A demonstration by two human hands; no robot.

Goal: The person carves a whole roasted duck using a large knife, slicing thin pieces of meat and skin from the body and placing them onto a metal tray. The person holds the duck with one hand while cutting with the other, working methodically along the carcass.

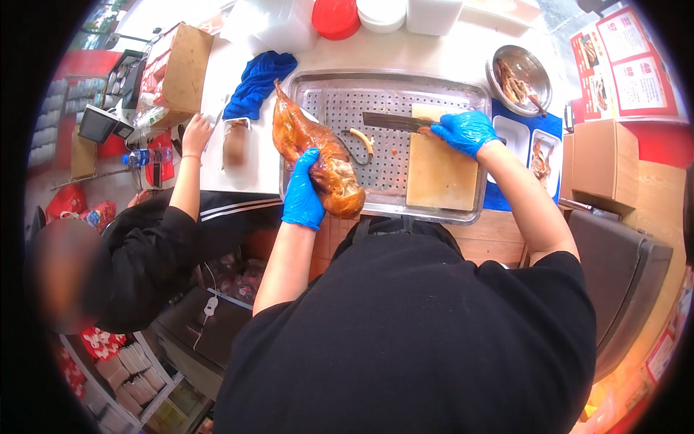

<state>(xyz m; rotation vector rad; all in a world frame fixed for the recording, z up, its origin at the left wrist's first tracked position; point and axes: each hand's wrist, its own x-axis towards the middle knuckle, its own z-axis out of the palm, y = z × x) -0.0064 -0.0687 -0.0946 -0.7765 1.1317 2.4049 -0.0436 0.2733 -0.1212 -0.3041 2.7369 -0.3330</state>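
A whole roasted bird, glossy brown, lies along the left side of a perforated metal tray. My left hand, in a blue glove, grips the bird's near end. My right hand, also in a blue glove, holds a cleaver by its handle, blade pointing left, above the far end of a wooden cutting board that rests in the tray's right part. A small curved pale piece lies on the tray between bird and board.
Another person in black stands at my left, one hand on the white counter by a phone. A blue cloth, cardboard boxes, a red lid, a metal bowl of meat and white trays ring the tray.
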